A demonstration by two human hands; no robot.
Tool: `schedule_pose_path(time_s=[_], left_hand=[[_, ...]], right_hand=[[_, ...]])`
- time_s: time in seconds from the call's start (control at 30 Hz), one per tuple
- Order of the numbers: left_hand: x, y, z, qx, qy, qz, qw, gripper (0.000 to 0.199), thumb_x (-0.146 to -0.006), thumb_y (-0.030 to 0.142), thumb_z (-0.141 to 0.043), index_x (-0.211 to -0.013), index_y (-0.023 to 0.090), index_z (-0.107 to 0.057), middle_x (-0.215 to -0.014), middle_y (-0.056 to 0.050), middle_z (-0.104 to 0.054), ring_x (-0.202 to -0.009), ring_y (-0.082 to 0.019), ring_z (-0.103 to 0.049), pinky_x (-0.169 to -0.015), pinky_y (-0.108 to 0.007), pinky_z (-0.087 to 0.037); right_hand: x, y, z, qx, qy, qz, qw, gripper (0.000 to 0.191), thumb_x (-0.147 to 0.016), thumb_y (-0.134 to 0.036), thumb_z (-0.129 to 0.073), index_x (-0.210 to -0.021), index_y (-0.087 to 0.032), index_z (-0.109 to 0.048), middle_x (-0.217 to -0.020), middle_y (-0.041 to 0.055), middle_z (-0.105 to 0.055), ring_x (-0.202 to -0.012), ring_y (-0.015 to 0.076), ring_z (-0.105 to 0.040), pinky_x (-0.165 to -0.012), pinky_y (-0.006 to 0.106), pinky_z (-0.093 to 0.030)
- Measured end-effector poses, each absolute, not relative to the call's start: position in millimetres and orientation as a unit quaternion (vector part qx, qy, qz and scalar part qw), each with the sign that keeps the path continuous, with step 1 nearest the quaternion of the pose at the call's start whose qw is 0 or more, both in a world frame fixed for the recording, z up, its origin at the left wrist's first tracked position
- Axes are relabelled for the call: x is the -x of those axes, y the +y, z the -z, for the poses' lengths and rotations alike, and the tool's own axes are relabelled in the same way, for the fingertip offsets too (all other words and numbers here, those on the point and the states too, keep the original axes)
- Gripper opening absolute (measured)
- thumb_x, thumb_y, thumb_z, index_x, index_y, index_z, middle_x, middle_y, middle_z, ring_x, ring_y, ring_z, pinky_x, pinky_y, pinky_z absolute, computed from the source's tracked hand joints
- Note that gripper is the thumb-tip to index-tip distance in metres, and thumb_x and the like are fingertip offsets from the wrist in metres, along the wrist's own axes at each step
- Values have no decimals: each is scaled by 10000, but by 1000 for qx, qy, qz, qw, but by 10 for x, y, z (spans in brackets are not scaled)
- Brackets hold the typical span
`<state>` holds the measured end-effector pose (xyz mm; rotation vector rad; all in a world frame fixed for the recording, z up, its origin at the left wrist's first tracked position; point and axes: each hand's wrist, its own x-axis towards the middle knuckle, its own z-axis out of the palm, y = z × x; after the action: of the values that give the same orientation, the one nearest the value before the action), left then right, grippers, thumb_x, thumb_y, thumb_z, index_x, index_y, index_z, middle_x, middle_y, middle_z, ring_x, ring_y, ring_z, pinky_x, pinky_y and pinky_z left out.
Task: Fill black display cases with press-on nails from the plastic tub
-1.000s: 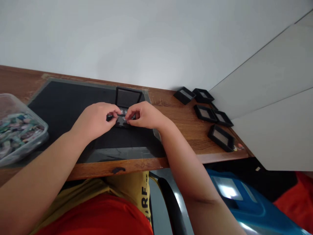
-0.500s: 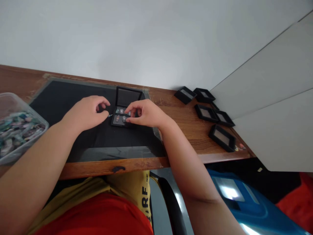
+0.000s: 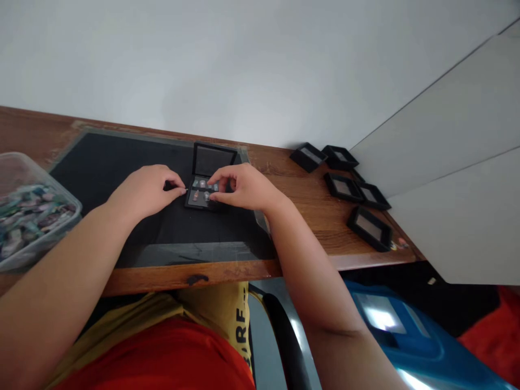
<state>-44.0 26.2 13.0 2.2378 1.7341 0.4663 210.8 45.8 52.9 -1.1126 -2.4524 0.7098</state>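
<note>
The open black box (image 3: 199,206) lay on a dark mat (image 3: 122,162) on the wooden surface (image 3: 303,216), its lid (image 3: 214,162) raised on the far side and small stones (image 3: 195,196) inside. Left hand (image 3: 147,188): fingers pinched at the box's left edge, a small piece (image 3: 186,189) just showing at their tips. Right hand (image 3: 244,187): thumb and forefinger moderately apart over the box's right part. Far left, a clear tub (image 3: 76,210) held many stones; right, further black boxes (image 3: 342,186).

Dark letters (image 3: 241,326) "RF", the rest unclear, on yellow cloth (image 3: 211,303).
</note>
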Motion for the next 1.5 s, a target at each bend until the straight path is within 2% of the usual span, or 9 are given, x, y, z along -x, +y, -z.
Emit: schedule_pose_path(time_s=[0.2,0.53,0.73,0.87,0.97,1.07,1.3,1.4,1.5], left_hand=[[390,225,-102,-790,584,-137,124,304,-927,397,-500,-1013,243,-747,-1046,-90,-739,-946,-288,-676,-817,-405,-490],[405,249,-41,-783,591,-163,108,300,-954,363,-421,-980,226,-687,-1059,-127,-721,-1026,-320,-679,-893,-440,-509],[416,247,-95,-730,645,-164,154,278,-961,373,-413,-1032,239,-646,-1035,-99,-740,-911,-296,-714,-753,-405,-497],[436,249,-89,-753,626,-149,137,321,-946,431,-437,-1020,247,-689,-1067,-103,-739,-941,-313,-697,-784,-419,-492],[461,253,-72,-774,598,-148,144,402,-919,516,-485,-1095,250,-731,-1096,-107,-724,-958,-314,-680,-809,-423,-491],[473,261,-69,-775,597,-149,147,449,-876,530,-528,-1140,250,-759,-1097,-108,-722,-942,-309,-672,-814,-420,-491],[438,236,-183,-749,628,-138,157,292,-835,497,-611,-940,289,-787,-954,-69,-749,-867,-292,-685,-748,-392,-480],[403,182,-239,-714,648,-180,194,269,-864,504,-630,-947,299,-783,-880,-39,-763,-767,-247,-697,-694,-365,-507],[359,122,-254,-676,641,-277,234,297,-895,534,-634,-1012,306,-784,-933,-11,-786,-712,-203,-695,-594,-309,-547]], right_hand=[[-2102,442,-537,403,-866,-248,163,251,-839,-302,-828,-1048,-165,-810,-828,5,-737,-666,97,-522,-683,268,-344],[-2080,419,-547,418,-860,-245,158,289,-852,-368,-839,-1062,-170,-815,-844,13,-739,-699,105,-539,-695,272,-340],[-2077,406,-557,421,-860,-240,159,295,-862,-382,-833,-1067,-170,-818,-832,12,-740,-696,106,-547,-695,273,-347],[-2084,416,-555,418,-861,-239,163,288,-871,-389,-821,-1059,-172,-815,-840,15,-742,-702,111,-551,-698,274,-344],[-2088,423,-546,416,-863,-234,164,268,-873,-375,-816,-1054,-177,-811,-831,10,-738,-707,113,-554,-699,272,-339],[-2089,424,-538,417,-862,-237,161,264,-877,-380,-808,-1054,-184,-808,-830,7,-736,-705,113,-547,-702,275,-335],[-2092,422,-535,418,-861,-241,161,278,-872,-393,-809,-1052,-182,-809,-829,7,-729,-696,113,-531,-704,280,-327],[-2091,420,-535,415,-860,-243,169,284,-872,-401,-803,-1044,-176,-809,-821,10,-727,-694,114,-527,-704,279,-331],[-2083,423,-524,401,-860,-247,196,290,-876,-381,-793,-1067,-163,-805,-822,14,-732,-695,116,-538,-708,274,-355]])
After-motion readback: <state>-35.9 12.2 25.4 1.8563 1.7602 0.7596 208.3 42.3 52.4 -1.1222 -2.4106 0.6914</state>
